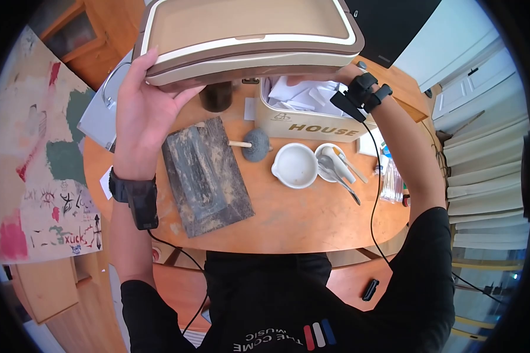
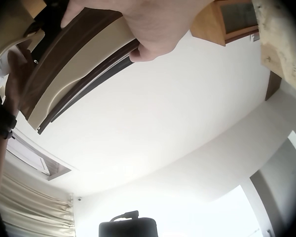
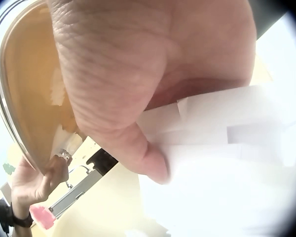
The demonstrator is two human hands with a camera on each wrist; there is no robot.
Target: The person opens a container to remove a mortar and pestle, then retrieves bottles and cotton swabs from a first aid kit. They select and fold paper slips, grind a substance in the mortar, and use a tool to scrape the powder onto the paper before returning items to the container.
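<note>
My left hand [image 1: 144, 115] grips the left end of a beige and brown lid [image 1: 247, 32], holding it tilted up above the back of the table. Its thumb and fingers [image 2: 143, 53] lie round the lid's edge in the left wrist view. Below the lid stands a cream box [image 1: 277, 123] marked HOUSE, filled with white papers [image 1: 300, 100]. My right hand [image 3: 153, 74] reaches into it from the right, partly hidden under the lid in the head view. In the right wrist view its thumb presses against the white papers, held in the curled hand; the other fingers are hidden behind them.
A stained dark board [image 1: 209, 176] lies left of centre. Beside it are a grey round stone head with a wooden handle [image 1: 256, 145], a white spouted bowl [image 1: 295, 166] and a smaller bowl with spoons [image 1: 330, 170]. A dark cup [image 1: 217, 99] stands behind the board.
</note>
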